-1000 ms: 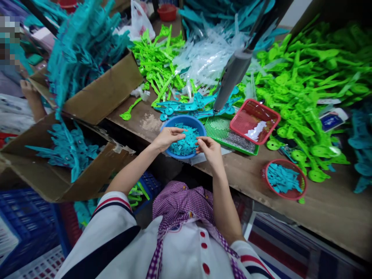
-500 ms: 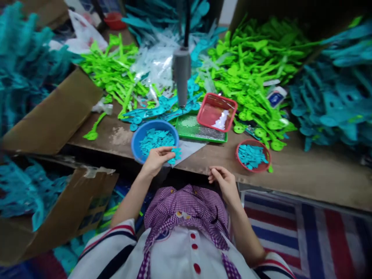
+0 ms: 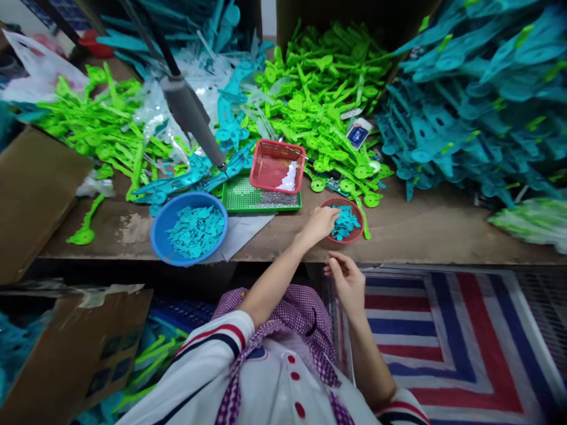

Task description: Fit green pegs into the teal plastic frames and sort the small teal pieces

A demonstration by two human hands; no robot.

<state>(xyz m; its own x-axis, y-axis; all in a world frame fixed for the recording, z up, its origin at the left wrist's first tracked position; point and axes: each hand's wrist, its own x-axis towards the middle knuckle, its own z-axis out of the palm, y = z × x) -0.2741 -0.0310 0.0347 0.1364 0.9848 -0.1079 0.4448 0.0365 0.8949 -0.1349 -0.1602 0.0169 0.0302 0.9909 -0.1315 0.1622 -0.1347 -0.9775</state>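
My left hand (image 3: 319,224) reaches across to a small round red basket (image 3: 357,235) of flat teal plastic pieces (image 3: 346,222). Its fingers are bunched together at the basket's left rim, on the pieces. My right hand (image 3: 346,281) hovers just below the table's front edge, fingers curled in a loose pinch; whatever it holds is too small to see. A blue bowl (image 3: 162,236) of the same teal pieces stands to the left on a grey sheet (image 3: 241,230).
A green mesh tray (image 3: 248,199) and a red square basket (image 3: 271,171) sit behind the bowls. A grey tool on a black rod (image 3: 191,118) hangs over them. Piles of green parts (image 3: 319,94) and teal parts (image 3: 469,100) fill the back. Cardboard boxes (image 3: 35,189) stand at left.
My left hand left the blue bowl with teal pieces and swung right to the red round basket. My right hand dropped below the table edge. The view turned right.
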